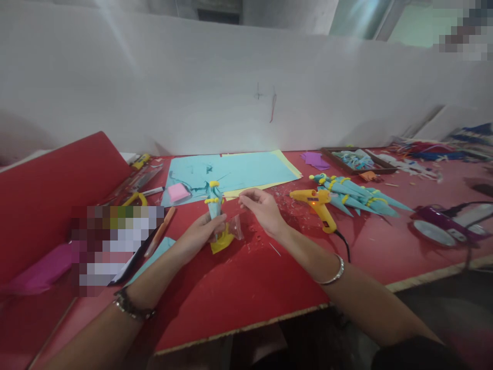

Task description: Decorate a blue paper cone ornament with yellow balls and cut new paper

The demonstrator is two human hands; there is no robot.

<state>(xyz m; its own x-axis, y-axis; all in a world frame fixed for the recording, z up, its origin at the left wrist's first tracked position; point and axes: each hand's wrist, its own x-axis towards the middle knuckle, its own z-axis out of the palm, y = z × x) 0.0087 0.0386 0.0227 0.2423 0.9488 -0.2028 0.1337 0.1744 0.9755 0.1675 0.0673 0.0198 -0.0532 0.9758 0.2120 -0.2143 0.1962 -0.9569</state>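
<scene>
My left hand [204,231] is closed round a light blue paper cone [214,205] with yellow trim, held upright near the middle of the red table. A small clear bag with yellow contents [222,240] lies right beside that hand. To the right of the cone, my right hand [262,205] is raised with thumb and fingertips pinched together; what they hold, if anything, is too small to make out. A yellow glue gun [318,205] with an orange light lies right of my right hand. Behind it rests a pile of similar blue cones [358,195].
Blue sheets [239,172] lie at the back, with a pink pad [179,192] at their left edge. A tray of scraps [358,160] stands back right, a purple device [442,226] far right. An orange pen [159,234] lies left. The red table [246,303] has a near edge.
</scene>
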